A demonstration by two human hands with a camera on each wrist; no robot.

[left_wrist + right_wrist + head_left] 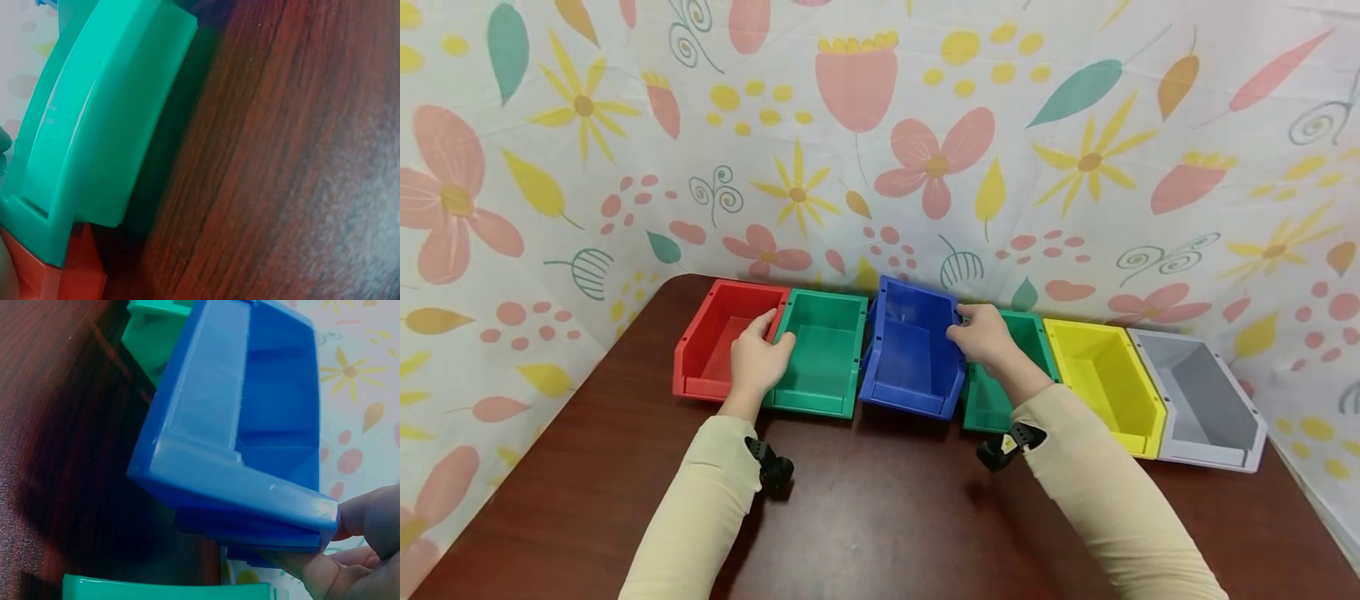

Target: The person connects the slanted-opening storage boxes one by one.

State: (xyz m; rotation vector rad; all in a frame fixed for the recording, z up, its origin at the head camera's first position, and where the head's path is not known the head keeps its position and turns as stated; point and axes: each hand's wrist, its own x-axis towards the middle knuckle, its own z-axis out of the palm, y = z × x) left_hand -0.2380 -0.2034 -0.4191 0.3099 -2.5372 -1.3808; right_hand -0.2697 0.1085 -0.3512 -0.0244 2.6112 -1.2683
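Observation:
My left hand holds the left rim of a green plastic bin, the thumb on the green side and the fingers toward the red bin beside it. In the left wrist view, the green bin's front overlaps a corner of the red bin. My right hand pinches the right rim of a blue bin. That blue bin sits askew and raised between two green bins, its right side reaching over the second green bin.
Further right, a yellow bin and a grey bin stand side by side in the row. All are on a dark brown wooden table. Behind them hangs a flower-patterned cloth, close to the bins' backs.

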